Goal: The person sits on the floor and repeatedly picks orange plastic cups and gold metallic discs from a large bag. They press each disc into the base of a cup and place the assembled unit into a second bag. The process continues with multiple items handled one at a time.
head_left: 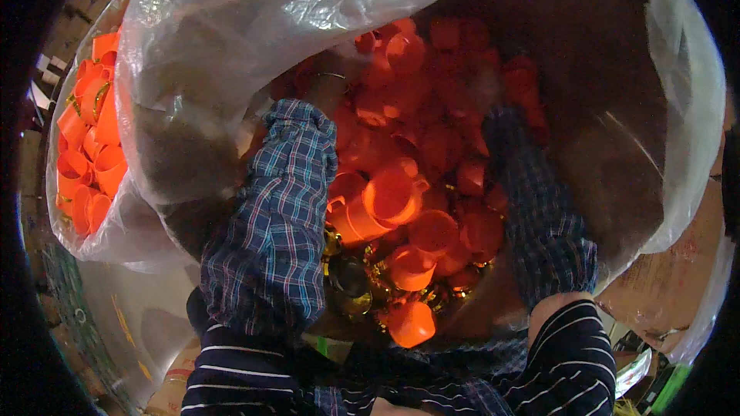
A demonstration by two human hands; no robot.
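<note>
Far left: a second clear plastic bag (92, 216) packed with small orange plastic cups (89, 146), standing just beside the main bag and well apart from both hands. Centre left: left forearm in a blue and white plaid fabric sleeve cover (274, 223), worn over a dark sleeve with thin white stripes (239, 374), reaching up into the open mouth of a large clear plastic bag (231, 23). Left hand (327, 81) seen only dimly behind the film of that bag, near its upper fold; whether spread, closed or holding anything cannot be told. Centre: a heap of orange plastic handled cups (393, 196) filling the inside of the large bag, lying at all angles, some mouth-up and some on their sides, one just beside the plaid cover. Below the heap, near the bag's lower lip: several shiny gold-coloured round pieces (351, 281) among the lowest cups. Right: right forearm in a matching plaid cover (551, 239) entering the bag from the lower right, blurred. Right hand (505, 127) among the cups deep in the bag, touching the heap; grip not discernible. Lower right: brown cardboard (663, 277) outside the bag.
</note>
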